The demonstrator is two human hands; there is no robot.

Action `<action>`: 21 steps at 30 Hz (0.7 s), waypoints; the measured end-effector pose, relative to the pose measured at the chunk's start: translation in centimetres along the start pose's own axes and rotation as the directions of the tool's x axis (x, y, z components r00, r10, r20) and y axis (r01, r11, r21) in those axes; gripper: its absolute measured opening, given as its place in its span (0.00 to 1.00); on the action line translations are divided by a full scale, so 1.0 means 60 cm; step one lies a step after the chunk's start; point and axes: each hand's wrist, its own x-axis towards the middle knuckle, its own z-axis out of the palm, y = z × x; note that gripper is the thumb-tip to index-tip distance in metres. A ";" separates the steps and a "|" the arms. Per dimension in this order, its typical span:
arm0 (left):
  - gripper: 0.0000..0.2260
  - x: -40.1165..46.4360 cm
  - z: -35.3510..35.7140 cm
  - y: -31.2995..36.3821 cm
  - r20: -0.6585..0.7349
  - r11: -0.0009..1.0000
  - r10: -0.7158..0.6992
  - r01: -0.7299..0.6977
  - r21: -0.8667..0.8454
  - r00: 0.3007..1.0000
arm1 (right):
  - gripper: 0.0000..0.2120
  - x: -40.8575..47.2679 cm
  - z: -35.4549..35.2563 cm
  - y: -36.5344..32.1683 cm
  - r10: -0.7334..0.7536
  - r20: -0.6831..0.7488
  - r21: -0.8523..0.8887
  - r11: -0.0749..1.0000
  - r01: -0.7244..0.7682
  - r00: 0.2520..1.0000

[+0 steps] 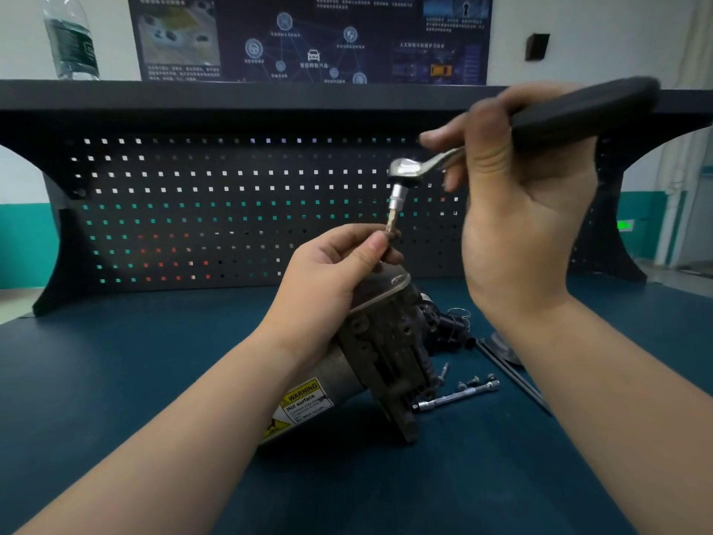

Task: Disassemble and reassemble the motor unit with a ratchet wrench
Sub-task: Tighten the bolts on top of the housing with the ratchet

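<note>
R hand [517, 210] grips ratchet wrench [409, 169]; L hand [335, 264] pinches bit [391, 225].

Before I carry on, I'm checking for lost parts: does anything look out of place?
Small bolts and a spring lie loose on the bench right of the motor, beside an extension bar. Nothing looks spilled or broken.

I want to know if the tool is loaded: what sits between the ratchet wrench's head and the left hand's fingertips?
In the head view, a silver socket hangs under the ratchet wrench head, with a slim bit below it, its lower end pinched by the left hand.
</note>
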 end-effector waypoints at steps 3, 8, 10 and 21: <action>0.07 -0.001 0.000 -0.003 0.019 0.999 -0.032 0.032 0.006 0.999 | 0.07 -0.005 -0.001 0.008 -0.067 -0.019 -0.091 0.994 0.065 0.998; 0.08 0.003 0.000 -0.005 0.027 0.998 -0.056 0.056 0.008 0.998 | 0.07 -0.013 -0.003 0.017 -0.249 0.192 -0.250 0.923 0.293 0.949; 0.08 0.003 -0.001 -0.007 0.037 0.998 -0.055 0.056 -0.005 0.998 | 0.07 -0.010 -0.004 0.018 -0.292 0.186 -0.274 0.902 0.335 0.938; 0.02 0.002 0.002 -0.001 0.001 0.988 -0.063 0.063 -0.143 0.998 | 0.11 0.016 -0.039 0.026 0.745 0.345 -0.525 0.657 -0.541 0.571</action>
